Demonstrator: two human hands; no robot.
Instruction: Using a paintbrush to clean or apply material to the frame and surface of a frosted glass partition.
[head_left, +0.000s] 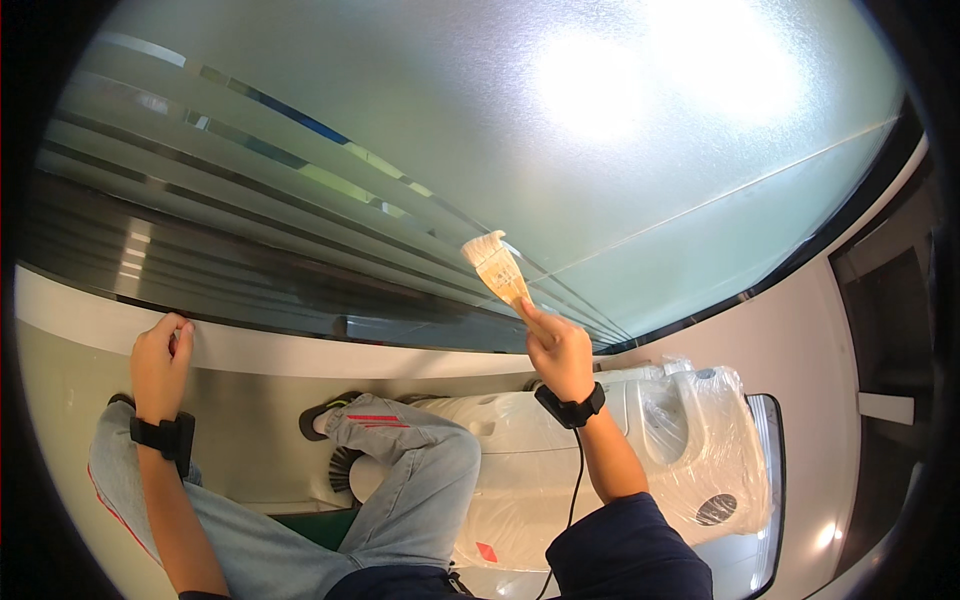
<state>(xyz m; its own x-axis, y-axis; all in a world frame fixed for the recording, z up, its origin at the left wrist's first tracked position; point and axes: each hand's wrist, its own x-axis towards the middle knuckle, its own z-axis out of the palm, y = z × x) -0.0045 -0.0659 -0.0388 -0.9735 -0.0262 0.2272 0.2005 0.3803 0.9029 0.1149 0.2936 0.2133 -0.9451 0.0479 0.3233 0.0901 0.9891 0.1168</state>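
The flat wooden brush (507, 280) is up in front of me, in my right hand (563, 358), over the lower part of a large frosted glass panel (480, 120). I have it by the narrow end of the handle, fingers closed firmly round the wood. Its long axis runs on a slant: the handle end sits low and to the right in my grip, and the pale bristles (485, 248) point up and to the left, away from me, their tips bent over to the right. They lie at the clear stripes (300, 120) that cross the glass; I cannot tell whether they press on it.

My left hand (162, 355) is well apart from the brush, just beside the pale ledge (75, 308) below the glass. Its fingers are curled in, with nothing showing in them; I cannot tell whether they touch the ledge.

To the right of my legs, clear plastic film (665, 420) encloses a bulky white casing (545, 430). Through the film I see a round dark grille (716, 510) and a small red patch (486, 551). I wear a black band (572, 408) on my right wrist, a thin cable (578, 480) trailing down from it.
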